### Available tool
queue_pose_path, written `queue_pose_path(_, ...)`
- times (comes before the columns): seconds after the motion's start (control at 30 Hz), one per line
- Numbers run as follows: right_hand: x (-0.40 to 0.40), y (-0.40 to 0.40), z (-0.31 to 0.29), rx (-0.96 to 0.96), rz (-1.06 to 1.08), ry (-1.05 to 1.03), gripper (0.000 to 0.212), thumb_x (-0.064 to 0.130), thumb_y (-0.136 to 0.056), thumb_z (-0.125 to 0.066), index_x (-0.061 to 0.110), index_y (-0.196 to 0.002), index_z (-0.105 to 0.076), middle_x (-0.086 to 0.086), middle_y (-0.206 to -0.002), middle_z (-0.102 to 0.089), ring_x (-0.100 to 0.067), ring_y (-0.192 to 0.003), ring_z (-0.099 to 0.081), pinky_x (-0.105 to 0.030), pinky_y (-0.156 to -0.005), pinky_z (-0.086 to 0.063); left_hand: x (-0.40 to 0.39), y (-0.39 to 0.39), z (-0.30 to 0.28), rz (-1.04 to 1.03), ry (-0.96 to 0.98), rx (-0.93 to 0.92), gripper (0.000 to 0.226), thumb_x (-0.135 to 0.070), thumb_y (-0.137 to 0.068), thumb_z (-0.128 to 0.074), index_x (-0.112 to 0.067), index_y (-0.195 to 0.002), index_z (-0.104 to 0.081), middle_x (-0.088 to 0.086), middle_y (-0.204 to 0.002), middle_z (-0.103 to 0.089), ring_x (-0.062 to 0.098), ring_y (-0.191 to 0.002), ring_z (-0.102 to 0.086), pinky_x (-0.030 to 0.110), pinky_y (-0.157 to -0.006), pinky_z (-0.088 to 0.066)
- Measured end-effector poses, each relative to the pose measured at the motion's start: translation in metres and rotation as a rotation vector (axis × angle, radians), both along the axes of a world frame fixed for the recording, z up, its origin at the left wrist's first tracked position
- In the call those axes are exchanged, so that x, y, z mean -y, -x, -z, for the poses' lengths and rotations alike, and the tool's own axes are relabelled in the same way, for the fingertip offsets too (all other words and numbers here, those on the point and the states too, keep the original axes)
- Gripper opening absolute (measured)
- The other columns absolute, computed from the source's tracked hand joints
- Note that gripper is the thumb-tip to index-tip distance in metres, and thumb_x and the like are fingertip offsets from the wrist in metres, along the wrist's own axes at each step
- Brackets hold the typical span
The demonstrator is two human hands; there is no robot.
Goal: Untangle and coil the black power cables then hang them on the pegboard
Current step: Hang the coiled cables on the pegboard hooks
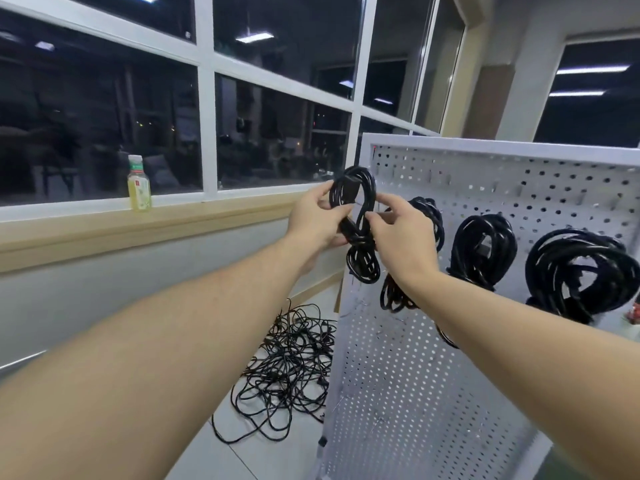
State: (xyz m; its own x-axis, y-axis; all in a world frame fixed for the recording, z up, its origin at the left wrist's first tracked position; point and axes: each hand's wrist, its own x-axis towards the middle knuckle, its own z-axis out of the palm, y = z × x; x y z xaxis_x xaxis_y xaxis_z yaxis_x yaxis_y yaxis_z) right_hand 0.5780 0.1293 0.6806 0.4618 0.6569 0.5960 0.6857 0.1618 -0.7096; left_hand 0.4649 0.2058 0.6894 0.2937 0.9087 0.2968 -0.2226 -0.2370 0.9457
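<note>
Both hands hold a coiled cable [356,216] up at the left edge of the white pegboard [415,358]: the left hand [313,221] grips its middle, the right hand [401,233] pinches the loop. This looks like the hanging step; next the top loop must slip over a peg. Three bundles [485,251] already hang there, and a tangled pile [287,368] waits on the floor.

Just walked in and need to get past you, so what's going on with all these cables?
A person is holding a coiled black cable in both hands, left hand and right hand, up at the left edge of a white pegboard. Three coiled bundles already hang on the board. A tangled pile of black cables is on the floor beside it, so sorting is unfinished. A drink bottle stands on the windowsill.
</note>
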Motion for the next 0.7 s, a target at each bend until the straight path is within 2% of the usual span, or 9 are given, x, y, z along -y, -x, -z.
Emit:
queue_pose_path(0.07,-0.009,-0.004,-0.001,0.013,0.035,0.023,0.036,0.026,-0.101,-0.057,0.038,-0.134,-0.061,0.013,-0.094,-0.071,-0.002,-0.077,-0.064,-0.020,-0.066,-0.047,-0.010,-0.008,0.002,0.001,0.004,-0.014,0.047,-0.004,-0.098,-0.066,-0.028,-0.138,-0.059,0.003,-0.109,-0.065,0.024,-0.093,-0.074,0.030,-0.063,-0.062)
queue_pose_path(0.13,-0.016,-0.006,-0.002,0.023,0.060,0.043,0.036,0.025,-0.101,-0.056,0.038,-0.134,-0.062,0.013,-0.095,-0.070,-0.002,-0.076,-0.063,-0.018,-0.060,-0.042,-0.020,-0.015,0.004,-0.007,0.011,-0.014,0.047,-0.004,-0.099,-0.064,-0.030,-0.138,-0.061,0.004,-0.110,-0.065,0.025,-0.094,-0.074,0.031,-0.064,-0.063)
queue_pose_path(0.27,-0.027,-0.005,-0.002,0.062,0.068,0.088,0.037,0.020,-0.101,-0.052,0.035,-0.133,-0.064,0.010,-0.093,-0.067,-0.007,-0.077,-0.062,-0.022,-0.062,-0.043,-0.037,-0.023,0.011,-0.013,0.056,0.002,0.050,-0.002,-0.100,-0.060,-0.031,-0.141,-0.059,0.005,-0.111,-0.068,0.025,-0.094,-0.075,0.034,-0.066,-0.064)
queue_pose_path(0.37,-0.028,-0.006,0.003,0.086,0.076,0.147,0.036,0.019,-0.101,-0.051,0.031,-0.132,-0.065,0.002,-0.099,-0.071,-0.016,-0.085,-0.064,-0.028,-0.068,-0.046,-0.041,-0.025,0.018,0.010,0.094,-0.020,0.050,-0.001,-0.100,-0.060,-0.028,-0.141,-0.058,0.005,-0.110,-0.069,0.024,-0.090,-0.074,0.031,-0.061,-0.061)
queue_pose_path(0.47,-0.018,-0.004,0.011,0.125,0.078,0.226,0.040,0.021,-0.100,-0.052,0.026,-0.138,-0.060,-0.001,-0.110,-0.074,-0.021,-0.093,-0.066,-0.033,-0.080,-0.053,-0.040,-0.025,0.023,0.062,0.136,-0.059,0.054,0.000,-0.099,-0.059,-0.029,-0.145,-0.054,0.003,-0.107,-0.067,0.024,-0.087,-0.072,0.032,-0.064,-0.061)
queue_pose_path(0.53,-0.005,0.000,0.018,0.143,0.067,0.241,0.043,0.021,-0.099,-0.052,0.024,-0.142,-0.057,-0.004,-0.118,-0.072,-0.022,-0.097,-0.067,-0.034,-0.084,-0.054,-0.032,-0.024,0.027,0.072,0.119,-0.110,0.059,-0.001,-0.099,-0.060,-0.029,-0.150,-0.048,-0.001,-0.101,-0.064,0.022,-0.090,-0.071,0.035,-0.071,-0.063)
queue_pose_path(0.6,0.011,0.009,0.030,0.114,0.032,0.241,0.048,0.021,-0.098,-0.053,0.023,-0.146,-0.052,-0.003,-0.124,-0.070,-0.019,-0.095,-0.068,-0.032,-0.082,-0.054,-0.021,-0.018,0.030,0.047,0.083,-0.185,0.060,-0.007,-0.100,-0.061,-0.026,-0.154,-0.042,-0.007,-0.097,-0.059,0.019,-0.098,-0.068,0.042,-0.084,-0.063)
queue_pose_path(0.7,0.033,0.026,0.067,0.095,-0.022,0.233,0.053,0.020,-0.096,-0.057,0.021,-0.149,-0.049,0.005,-0.143,-0.057,-0.011,-0.124,-0.056,-0.031,-0.105,-0.046,-0.006,0.001,0.048,-0.017,0.069,-0.251,0.046,-0.011,-0.101,-0.058,-0.026,-0.144,-0.052,-0.007,-0.105,-0.061,0.023,-0.101,-0.070,0.045,-0.086,-0.063)
